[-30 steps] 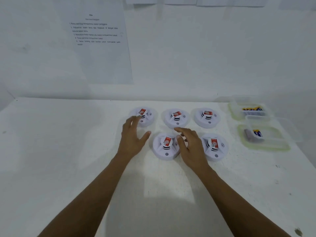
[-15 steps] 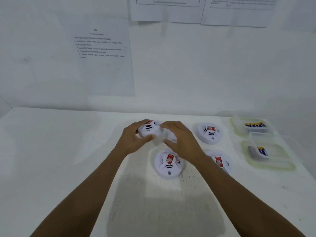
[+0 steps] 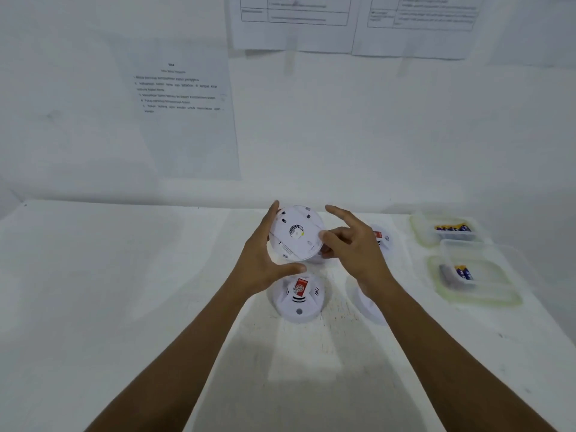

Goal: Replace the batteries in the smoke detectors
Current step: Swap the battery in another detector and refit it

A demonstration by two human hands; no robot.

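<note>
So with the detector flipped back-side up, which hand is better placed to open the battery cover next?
Right, probably. The left hand cradles the smoke detector from its left rim and underneath, bearing it. The right hand only touches the right edge with fingertips, index raised, so it looks freer to work the back.

Soft, even light washes my white table [image 3: 93, 275] and wall [image 3: 343, 120] almost into one pale tone. My arms throw a faint grey shadow toward me on the tabletop. The whole view is slightly hazy; the printed sheets [image 3: 184, 98] are too blurred to read, perhaps from motion. Edges bow outward.
</note>
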